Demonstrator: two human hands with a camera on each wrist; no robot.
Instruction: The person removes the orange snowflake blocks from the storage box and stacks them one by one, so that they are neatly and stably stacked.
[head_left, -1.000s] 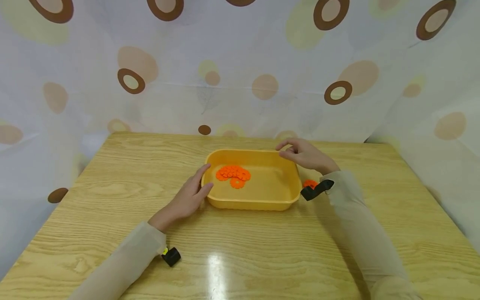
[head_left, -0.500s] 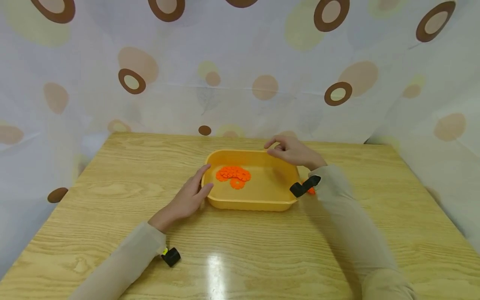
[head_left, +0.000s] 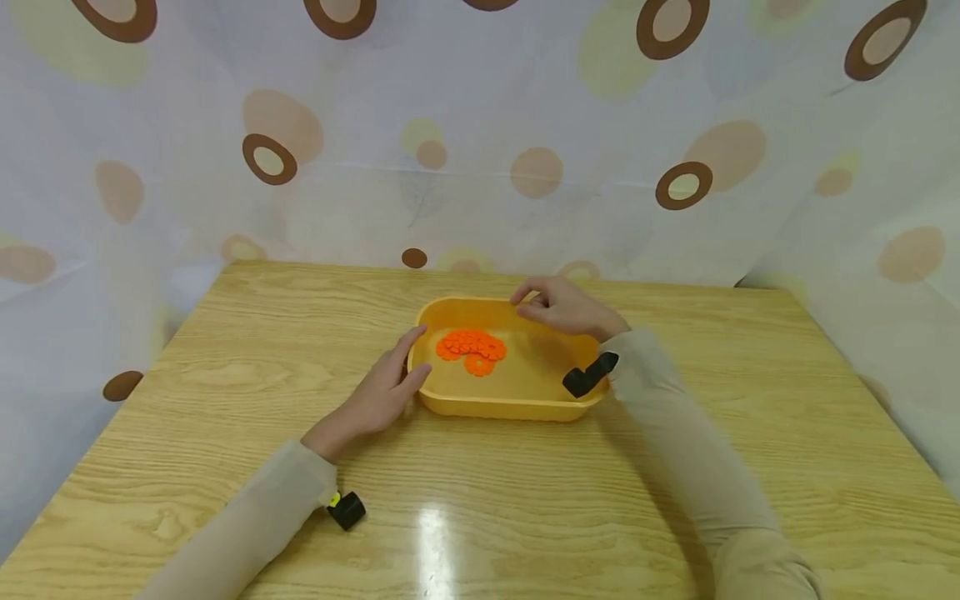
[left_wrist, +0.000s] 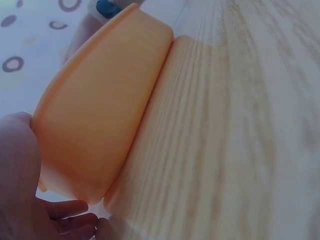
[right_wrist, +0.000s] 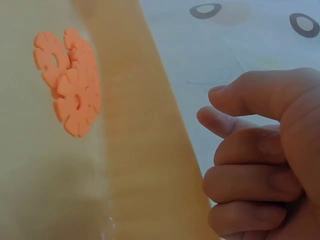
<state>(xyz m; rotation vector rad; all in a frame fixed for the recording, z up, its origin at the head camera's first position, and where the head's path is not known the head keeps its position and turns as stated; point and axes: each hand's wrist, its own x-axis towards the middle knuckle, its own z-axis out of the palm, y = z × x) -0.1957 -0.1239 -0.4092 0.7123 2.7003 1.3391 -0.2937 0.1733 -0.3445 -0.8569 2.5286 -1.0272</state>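
A yellow plastic tray (head_left: pixel 502 408) stands on the table in the head view. Inside it, toward the left, several orange notched building discs (head_left: pixel 471 343) lie in an overlapping cluster; in the right wrist view the discs (right_wrist: pixel 77 102) show slots and a centre hole. My left hand (head_left: pixel 371 396) holds the tray's left end, thumb and index finger over the rim and other fingers low outside its wall. My right hand (head_left: pixel 562 307) hovers over the tray's far right part. Its thumb and index finger stand apart with nothing between them, the remaining fingers curled.
The wooden table (head_left: pixel 480 492) extends around the tray on all sides. Behind it hangs a patterned white cloth (head_left: pixel 480 125). A black wrist camera (head_left: pixel 588 375) on the right sleeve covers part of the tray's right end.
My right hand has moved left over the tray. A loose orange disc right of the tray is now hidden behind the right arm. My left hand and the discs inside stay put.
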